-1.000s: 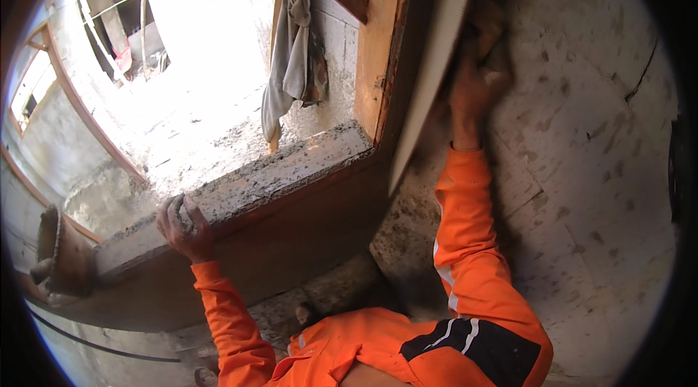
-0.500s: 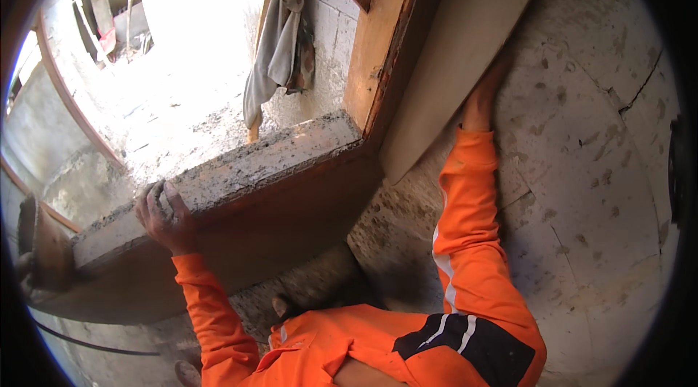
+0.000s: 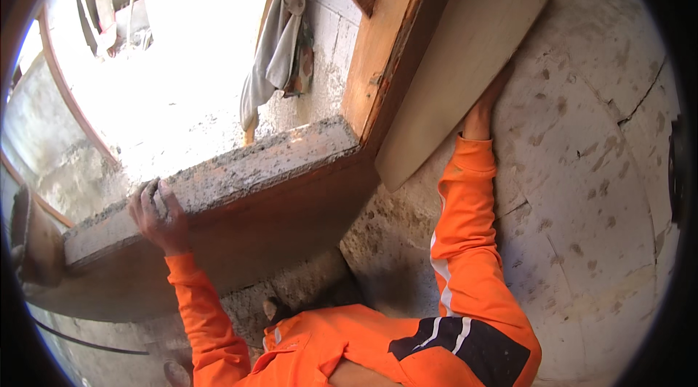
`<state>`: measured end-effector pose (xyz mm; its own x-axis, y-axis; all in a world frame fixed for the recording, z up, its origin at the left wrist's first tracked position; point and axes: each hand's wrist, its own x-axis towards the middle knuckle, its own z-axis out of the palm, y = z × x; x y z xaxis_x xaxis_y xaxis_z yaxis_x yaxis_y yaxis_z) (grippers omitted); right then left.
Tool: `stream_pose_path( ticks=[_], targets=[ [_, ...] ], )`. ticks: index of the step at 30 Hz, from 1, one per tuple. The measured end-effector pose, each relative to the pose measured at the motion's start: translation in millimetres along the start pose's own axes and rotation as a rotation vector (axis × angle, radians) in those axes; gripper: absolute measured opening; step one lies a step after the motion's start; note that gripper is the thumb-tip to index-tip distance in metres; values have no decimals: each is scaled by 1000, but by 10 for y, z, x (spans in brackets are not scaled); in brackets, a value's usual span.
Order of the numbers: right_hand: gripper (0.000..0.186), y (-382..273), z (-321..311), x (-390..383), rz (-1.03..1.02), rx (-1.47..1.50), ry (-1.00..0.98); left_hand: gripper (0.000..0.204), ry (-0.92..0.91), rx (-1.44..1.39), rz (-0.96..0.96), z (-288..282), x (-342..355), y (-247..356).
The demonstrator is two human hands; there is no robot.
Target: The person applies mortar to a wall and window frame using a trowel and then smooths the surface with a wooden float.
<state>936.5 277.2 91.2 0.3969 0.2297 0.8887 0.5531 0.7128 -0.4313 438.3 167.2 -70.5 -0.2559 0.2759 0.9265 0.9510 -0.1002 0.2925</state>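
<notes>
My left hand (image 3: 161, 216) lies on the window sill (image 3: 262, 162), its fingers curled over the rough, mortar-covered top edge. To the right, a long pale board (image 3: 465, 60) with a rounded lower end leans between the wooden window frame (image 3: 382, 45) and the wall. My right hand (image 3: 480, 118) reaches up behind this board. Only its wrist and the back part show; the board hides the fingers, so their grip on it cannot be made out. Both arms wear orange sleeves.
A grey cloth (image 3: 275, 60) hangs outside the opening beside a block wall. The plastered wall (image 3: 582, 169) on the right is cracked and spotted. At the far left, a brown piece (image 3: 40, 242) stands against the sill's end. A dark cable (image 3: 91, 341) runs low on the left.
The view has shifted slightly, and the board sits a little lower in it. My left hand stays on the sill, and my right hand remains behind the board.
</notes>
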Motion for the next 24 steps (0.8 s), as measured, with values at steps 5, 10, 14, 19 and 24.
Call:
stream_pose_path(
  ticks=[5, 10, 14, 19, 24],
  targets=[
    [23, -125, 27, -234, 25, -15, 8, 11, -22, -15, -18, 4, -65, -95],
    [23, -276, 27, -77, 37, -21, 9, 8, 15, -51, 11, 9, -21, 42],
    [23, -432, 137, 206, 43, 6, -31, 9, 12, -70, -16, -2, -40, 6],
    [23, -345, 106, -273, 29, 15, -19, 7, -2, -51, 14, -2, -57, -39],
    [23, -640, 183, 509, 43, 1, -98, 7, 20, -45, -10, -2, -58, 12]
  ],
)
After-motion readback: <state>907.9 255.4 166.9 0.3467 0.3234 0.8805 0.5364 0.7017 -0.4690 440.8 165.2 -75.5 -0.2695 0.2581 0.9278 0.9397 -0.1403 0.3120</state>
